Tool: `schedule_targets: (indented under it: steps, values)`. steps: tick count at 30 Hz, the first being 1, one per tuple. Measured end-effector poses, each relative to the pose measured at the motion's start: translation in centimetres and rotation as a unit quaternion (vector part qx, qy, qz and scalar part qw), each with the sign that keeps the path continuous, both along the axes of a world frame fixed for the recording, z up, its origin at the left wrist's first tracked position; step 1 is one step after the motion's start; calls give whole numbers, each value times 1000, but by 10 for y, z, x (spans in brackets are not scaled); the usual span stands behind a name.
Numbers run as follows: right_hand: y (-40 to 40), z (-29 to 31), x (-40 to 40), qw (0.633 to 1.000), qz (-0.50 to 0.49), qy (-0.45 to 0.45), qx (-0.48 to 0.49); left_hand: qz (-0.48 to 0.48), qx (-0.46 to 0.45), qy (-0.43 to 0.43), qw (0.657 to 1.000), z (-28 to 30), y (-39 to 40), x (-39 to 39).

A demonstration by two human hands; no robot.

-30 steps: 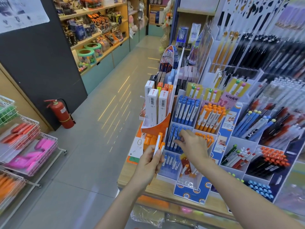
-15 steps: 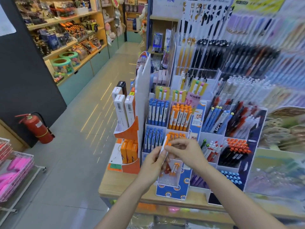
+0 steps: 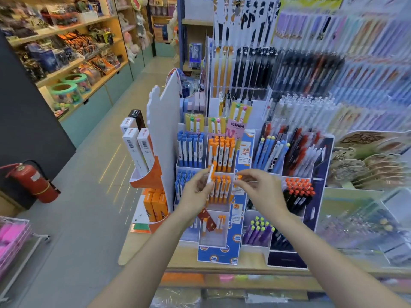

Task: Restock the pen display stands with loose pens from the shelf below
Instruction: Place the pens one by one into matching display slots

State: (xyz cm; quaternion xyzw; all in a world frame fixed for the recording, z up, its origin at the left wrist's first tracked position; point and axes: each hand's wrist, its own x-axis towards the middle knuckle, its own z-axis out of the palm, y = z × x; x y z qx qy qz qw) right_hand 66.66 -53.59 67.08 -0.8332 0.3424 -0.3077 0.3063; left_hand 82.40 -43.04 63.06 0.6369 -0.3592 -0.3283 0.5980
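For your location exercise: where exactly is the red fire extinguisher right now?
In the head view, the red metal fire extinguisher stands on the grey floor at the far left, against the dark wall, well left of the pen display stands.

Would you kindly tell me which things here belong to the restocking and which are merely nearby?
Job: left hand holding orange-capped pen; right hand pinching a small orange piece; orange pen compartment.
Nearby: fire extinguisher; white boxes; purple pens.
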Motion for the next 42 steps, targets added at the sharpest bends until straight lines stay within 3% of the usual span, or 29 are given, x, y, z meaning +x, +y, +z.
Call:
schedule_targets:
  steps: [9,14,21,33,42]
  values:
    - [-7,-39,18,1000,2,7,-18,93,12,-50,994,-24,-6,-2]
    - [-12,-45,17,1000,13,-11,-13,176,59,-118,976,-43,-3,-9]
    - [-13,-61,27,999,32,-36,-24,193,111,-228,948,-55,-10,-17]
    - [-22,-60,35,997,54,-27,-53,239,150,-201,938,-66,-25,-26]
    - [-16,-71,32,992,86,8,-96,237,152,-246,927,-73,-24,-26]
